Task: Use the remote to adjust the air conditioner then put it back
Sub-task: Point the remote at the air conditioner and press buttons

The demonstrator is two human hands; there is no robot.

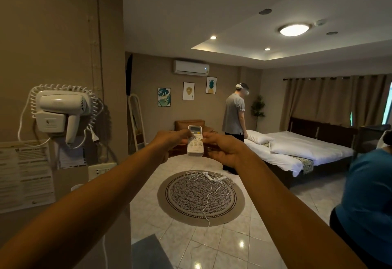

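Upright at arm's length, the white remote (195, 140) is pinched from both sides: the left hand (169, 144) grips its left edge with a thumb over the buttons, and the right hand (222, 148) holds the right edge. Its display shows above the fingers, though the digits are too small to read and the buttons are partly covered. High on the far wall, above the remote, hangs one air conditioner (191, 67). Below the hands lies open tiled floor with one round rug (200, 197) carrying a tangle of white cable (209, 180). A hair dryer (63, 110) hangs on the near wall at left. Two people are present: one standing by the bed (301, 147), another cut off at the right edge.
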